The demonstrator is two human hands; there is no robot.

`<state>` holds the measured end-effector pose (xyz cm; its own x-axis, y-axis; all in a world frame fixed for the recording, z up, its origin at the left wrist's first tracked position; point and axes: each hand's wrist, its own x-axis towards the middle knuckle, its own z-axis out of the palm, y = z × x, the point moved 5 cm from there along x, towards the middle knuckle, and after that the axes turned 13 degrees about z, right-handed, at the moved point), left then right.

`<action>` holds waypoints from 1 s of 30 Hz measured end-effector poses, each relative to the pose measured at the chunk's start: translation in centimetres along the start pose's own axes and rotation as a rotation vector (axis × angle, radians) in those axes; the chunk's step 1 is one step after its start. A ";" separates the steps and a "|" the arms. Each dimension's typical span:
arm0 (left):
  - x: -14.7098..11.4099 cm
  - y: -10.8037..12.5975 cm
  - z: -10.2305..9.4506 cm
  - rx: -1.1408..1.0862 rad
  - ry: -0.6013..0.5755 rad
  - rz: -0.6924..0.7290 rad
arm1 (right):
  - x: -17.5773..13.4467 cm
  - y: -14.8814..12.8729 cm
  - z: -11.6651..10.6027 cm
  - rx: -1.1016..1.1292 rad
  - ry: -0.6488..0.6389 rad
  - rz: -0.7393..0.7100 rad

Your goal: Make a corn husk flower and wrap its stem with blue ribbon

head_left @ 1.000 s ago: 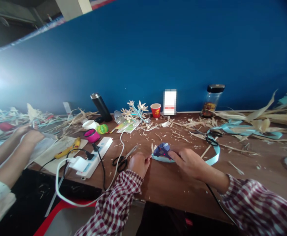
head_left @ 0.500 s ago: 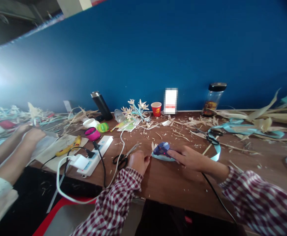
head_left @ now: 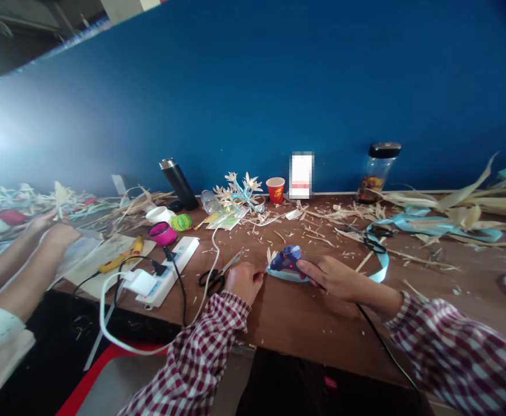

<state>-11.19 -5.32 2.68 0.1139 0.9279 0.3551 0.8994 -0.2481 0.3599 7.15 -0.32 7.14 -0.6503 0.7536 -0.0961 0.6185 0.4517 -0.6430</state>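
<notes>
My right hand (head_left: 333,274) is wrapped round the handle of a blue glue gun (head_left: 286,258) with a small red light, its nozzle pointing down to the left. Under the nozzle lies a strip of light blue ribbon (head_left: 294,278). A small pale husk flower (head_left: 271,256) stands at the ribbon's left end. There my left hand (head_left: 244,283) is closed, thumb and fingertips pinched at the flower's base; its stem is hidden by the fingers. Black-handled scissors (head_left: 213,281) lie half open just left of my left hand.
A white power strip (head_left: 178,266) with plugs and cables sits to the left, near a yellow glue gun (head_left: 125,258). A co-worker's hands (head_left: 59,234) are at far left. Behind stand a red paper cup (head_left: 276,190), a black flask (head_left: 178,185) and a glass bottle (head_left: 374,179).
The blue glue gun has tilted slightly in my right hand, its nozzle now nearer the flower's base. My left hand stays pinched in almost the same place.
</notes>
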 end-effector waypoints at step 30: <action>0.0 -0.2 0.3 0.039 -0.040 -0.043 | 0.1 -0.4 -0.2 -0.034 0.050 0.019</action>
<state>-11.25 -5.19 2.37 0.0903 0.9480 0.3052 0.9194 -0.1972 0.3404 6.94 -0.36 7.51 -0.6162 0.7845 -0.0692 0.6452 0.4525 -0.6155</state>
